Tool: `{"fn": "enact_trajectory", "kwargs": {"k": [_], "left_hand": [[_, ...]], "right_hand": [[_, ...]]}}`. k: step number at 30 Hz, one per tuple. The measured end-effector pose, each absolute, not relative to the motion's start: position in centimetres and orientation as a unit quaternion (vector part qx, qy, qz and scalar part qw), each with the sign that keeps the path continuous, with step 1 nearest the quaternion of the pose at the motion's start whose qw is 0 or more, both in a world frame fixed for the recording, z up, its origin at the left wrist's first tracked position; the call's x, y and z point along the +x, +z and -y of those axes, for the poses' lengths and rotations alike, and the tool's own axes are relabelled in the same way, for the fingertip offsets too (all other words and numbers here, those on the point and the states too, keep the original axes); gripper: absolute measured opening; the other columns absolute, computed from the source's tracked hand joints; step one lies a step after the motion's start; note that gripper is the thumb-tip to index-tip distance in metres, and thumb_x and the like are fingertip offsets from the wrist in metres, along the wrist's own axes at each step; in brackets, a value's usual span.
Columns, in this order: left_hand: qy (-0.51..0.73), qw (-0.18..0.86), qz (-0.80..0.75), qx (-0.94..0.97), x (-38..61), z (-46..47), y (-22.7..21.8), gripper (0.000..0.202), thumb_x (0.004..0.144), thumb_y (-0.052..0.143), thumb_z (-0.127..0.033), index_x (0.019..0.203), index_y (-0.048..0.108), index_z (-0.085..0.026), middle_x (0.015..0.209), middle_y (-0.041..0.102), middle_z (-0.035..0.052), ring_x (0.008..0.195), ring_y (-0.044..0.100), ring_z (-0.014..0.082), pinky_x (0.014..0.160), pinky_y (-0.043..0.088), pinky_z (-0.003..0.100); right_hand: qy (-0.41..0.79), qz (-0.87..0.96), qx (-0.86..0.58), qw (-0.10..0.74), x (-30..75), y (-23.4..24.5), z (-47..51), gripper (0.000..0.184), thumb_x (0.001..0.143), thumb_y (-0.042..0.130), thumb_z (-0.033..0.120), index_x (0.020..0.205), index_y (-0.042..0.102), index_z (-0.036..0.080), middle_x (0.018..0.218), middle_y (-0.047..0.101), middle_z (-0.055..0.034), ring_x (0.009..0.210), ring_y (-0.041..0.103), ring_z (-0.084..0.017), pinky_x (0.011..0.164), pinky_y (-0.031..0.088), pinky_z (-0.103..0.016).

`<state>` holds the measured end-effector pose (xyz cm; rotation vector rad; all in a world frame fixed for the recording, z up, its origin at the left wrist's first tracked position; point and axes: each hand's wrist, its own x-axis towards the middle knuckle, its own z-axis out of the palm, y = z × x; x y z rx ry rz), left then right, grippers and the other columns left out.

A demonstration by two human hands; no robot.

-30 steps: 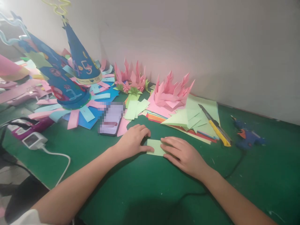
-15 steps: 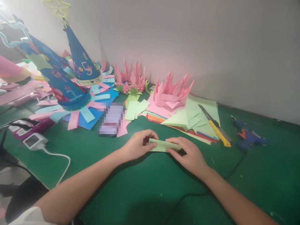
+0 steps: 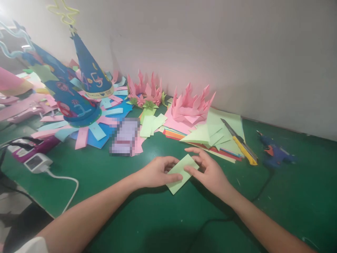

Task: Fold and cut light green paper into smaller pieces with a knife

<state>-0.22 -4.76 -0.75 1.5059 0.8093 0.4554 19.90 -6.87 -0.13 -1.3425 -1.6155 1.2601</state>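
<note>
A small light green paper rectangle (image 3: 177, 181) is held tilted above the table, its long side slanting up to the right. My left hand (image 3: 156, 172) pinches its left part, thumb on the front and fingers behind. At the upper right part of the paper is my right hand (image 3: 210, 175), with the thumb pressed on the front face. Its index finger is lifted clear and the other fingers curl behind, partly hidden. Whether the paper is one layer or folded double, I cannot tell.
Ahead stand two pink paper crowns (image 3: 191, 109) near stacked coloured paper (image 3: 229, 123) with a yellow utility knife (image 3: 246, 151). A blue glue gun (image 3: 276, 151) lies right. Blue cone hats (image 3: 91, 70), a blurred phone (image 3: 125, 137) and a white charger (image 3: 38, 162) are left.
The green paper has turned from lying level and narrow to a slanted position with its broad face showing. My right index finger has lifted off it.
</note>
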Motion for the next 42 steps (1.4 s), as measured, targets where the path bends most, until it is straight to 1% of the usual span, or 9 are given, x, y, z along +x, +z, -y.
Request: {"fn": "enact_trajectory", "kwargs": {"k": [5, 9, 12, 14, 16, 24, 30, 36, 42], "left_hand": [[0.23, 0.676, -0.401, 0.574, -0.1, 4.5, -1.0, 0.029, 0.077, 0.065, -0.04, 0.083, 0.056, -0.013, 0.067, 0.057, -0.0024, 0.055, 0.047, 0.0065, 0.05, 0.033, 0.018], [0.243, 0.711, -0.417, 0.512, -0.1, 4.4, -0.9, 0.039, 0.07, 0.072, -0.045, 0.083, 0.054, -0.014, 0.065, 0.06, -0.0026, 0.051, 0.049, 0.006, 0.049, 0.035, 0.017], [0.252, 0.711, -0.436, 0.491, 0.0, 4.4, -0.9, 0.047, 0.065, 0.075, -0.049, 0.088, 0.054, -0.014, 0.07, 0.065, 0.0005, 0.054, 0.057, 0.0098, 0.053, 0.042, 0.02], [0.258, 0.708, -0.442, 0.487, 0.0, 4.4, -1.1, 0.049, 0.065, 0.075, -0.05, 0.091, 0.054, -0.014, 0.073, 0.068, 0.0023, 0.057, 0.06, 0.012, 0.055, 0.044, 0.022], [0.26, 0.711, -0.439, 0.483, -0.1, 4.4, -1.2, 0.049, 0.065, 0.075, -0.049, 0.092, 0.055, -0.014, 0.075, 0.069, 0.0033, 0.06, 0.062, 0.013, 0.056, 0.045, 0.023], [0.234, 0.749, -0.423, 0.452, -0.1, 4.5, -1.1, 0.042, 0.063, 0.078, -0.041, 0.088, 0.06, -0.012, 0.076, 0.069, 0.0029, 0.059, 0.06, 0.0113, 0.057, 0.046, 0.023], [0.218, 0.74, -0.42, 0.478, -0.3, 4.3, -0.8, 0.034, 0.065, 0.076, -0.037, 0.081, 0.06, -0.012, 0.069, 0.064, -0.0004, 0.055, 0.053, 0.0083, 0.053, 0.039, 0.02], [0.196, 0.709, -0.424, 0.528, -0.3, 4.4, -0.7, 0.032, 0.067, 0.073, -0.039, 0.072, 0.055, -0.013, 0.058, 0.05, -0.0053, 0.051, 0.039, 0.0059, 0.048, 0.026, 0.018], [0.197, 0.692, -0.406, 0.563, -0.2, 4.5, -0.9, 0.036, 0.07, 0.069, -0.046, 0.079, 0.056, -0.013, 0.063, 0.046, -0.0032, 0.057, 0.04, 0.0081, 0.051, 0.029, 0.02]], "right_hand": [[0.497, 0.588, -0.518, 0.372, 18.7, 0.0, 6.2, 0.043, 0.078, 0.063, 0.032, 0.116, 0.049, 0.021, 0.076, 0.061, 0.0006, 0.064, 0.056, -0.013, 0.057, 0.046, -0.025], [0.503, 0.551, -0.531, 0.403, 18.4, -0.9, 5.4, 0.033, 0.074, 0.066, 0.043, 0.095, 0.06, 0.018, 0.083, 0.063, -0.0028, 0.068, 0.057, -0.014, 0.06, 0.048, -0.025], [0.512, 0.551, -0.533, 0.388, 18.6, -1.3, 5.3, 0.033, 0.073, 0.065, 0.05, 0.08, 0.062, 0.018, 0.071, 0.061, -0.0005, 0.059, 0.053, -0.012, 0.055, 0.046, -0.025], [0.509, 0.553, -0.538, 0.381, 18.7, -1.3, 5.4, 0.034, 0.073, 0.065, 0.052, 0.075, 0.061, 0.018, 0.06, 0.056, 0.0021, 0.053, 0.049, -0.011, 0.052, 0.044, -0.024], [0.507, 0.554, -0.54, 0.379, 18.8, -1.3, 5.5, 0.035, 0.072, 0.066, 0.052, 0.071, 0.061, 0.018, 0.055, 0.053, 0.0031, 0.051, 0.048, -0.011, 0.051, 0.043, -0.024], [0.507, 0.565, -0.54, 0.362, 18.5, -0.8, 5.6, 0.036, 0.072, 0.064, 0.053, 0.065, 0.056, 0.018, 0.05, 0.049, 0.0044, 0.048, 0.044, -0.01, 0.048, 0.04, -0.023], [0.507, 0.583, -0.521, 0.363, 18.5, -0.5, 5.6, 0.035, 0.073, 0.063, 0.051, 0.063, 0.054, 0.019, 0.052, 0.046, 0.0045, 0.048, 0.043, -0.01, 0.048, 0.039, -0.023], [0.505, 0.595, -0.514, 0.356, 18.5, -0.5, 5.7, 0.034, 0.076, 0.061, 0.05, 0.065, 0.056, 0.018, 0.056, 0.047, 0.0036, 0.05, 0.042, -0.01, 0.049, 0.037, -0.023], [0.501, 0.609, -0.508, 0.346, 18.5, -0.9, 5.8, 0.034, 0.078, 0.06, 0.048, 0.063, 0.052, 0.019, 0.054, 0.039, 0.0054, 0.05, 0.034, -0.009, 0.047, 0.03, -0.022]]}}
